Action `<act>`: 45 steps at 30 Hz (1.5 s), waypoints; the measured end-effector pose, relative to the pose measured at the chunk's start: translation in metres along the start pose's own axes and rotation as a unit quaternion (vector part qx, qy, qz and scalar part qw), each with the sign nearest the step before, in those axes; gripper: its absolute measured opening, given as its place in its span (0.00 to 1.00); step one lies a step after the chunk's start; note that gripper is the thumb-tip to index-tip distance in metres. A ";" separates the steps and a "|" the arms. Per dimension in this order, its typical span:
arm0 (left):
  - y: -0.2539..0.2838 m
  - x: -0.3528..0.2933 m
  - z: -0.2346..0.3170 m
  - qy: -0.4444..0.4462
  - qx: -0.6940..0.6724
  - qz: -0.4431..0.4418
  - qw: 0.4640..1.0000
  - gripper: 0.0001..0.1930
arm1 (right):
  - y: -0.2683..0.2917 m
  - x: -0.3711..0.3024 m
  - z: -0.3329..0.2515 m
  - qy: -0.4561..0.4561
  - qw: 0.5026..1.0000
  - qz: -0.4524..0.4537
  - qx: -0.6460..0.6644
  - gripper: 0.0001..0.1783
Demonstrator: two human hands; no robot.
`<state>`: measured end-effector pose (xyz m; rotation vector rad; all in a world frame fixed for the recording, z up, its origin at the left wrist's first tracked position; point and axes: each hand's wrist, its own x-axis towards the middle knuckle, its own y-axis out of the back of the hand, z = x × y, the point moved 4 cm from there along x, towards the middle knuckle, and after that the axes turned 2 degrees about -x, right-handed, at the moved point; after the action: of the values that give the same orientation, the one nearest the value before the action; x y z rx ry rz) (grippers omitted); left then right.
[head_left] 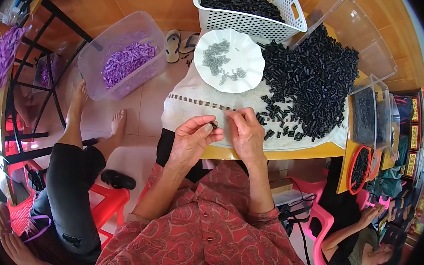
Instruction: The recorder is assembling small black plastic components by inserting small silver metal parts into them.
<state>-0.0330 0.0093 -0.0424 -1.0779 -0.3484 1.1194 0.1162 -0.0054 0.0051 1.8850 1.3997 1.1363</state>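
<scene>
My left hand (191, 139) is closed in a pinch over the table's near edge. Between its thumb and fingertips sits a small black cylindrical piece (213, 125). Just to the right, my right hand (246, 138) is bent with its fingers drawn together; whatever its fingertips hold, if anything, is too small to make out. Beyond both hands, a white scalloped plate (251, 70) bears many tiny translucent pieces (216, 55). A large heap of short black cylindrical pieces (319, 76) spreads over the pale cloth (178, 110), with some strays close to my right hand.
A white perforated basket (253, 25) of black pieces stands at the back. Transparent bins (372, 109) line the right side, near a red-rimmed round container (351, 181). On the floor at left is a tub (88, 67) of purple pieces. People sit on both sides.
</scene>
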 end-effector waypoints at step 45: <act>-0.005 -0.002 -0.020 0.068 -0.123 -0.052 0.989 0.14 | 0.024 -0.018 -0.031 -0.089 0.944 -0.013 0.318 0.03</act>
<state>-0.0167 -0.0027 -0.0476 -1.3309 -0.4371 0.9215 0.0991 -0.0319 0.0346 2.3117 1.8206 0.4987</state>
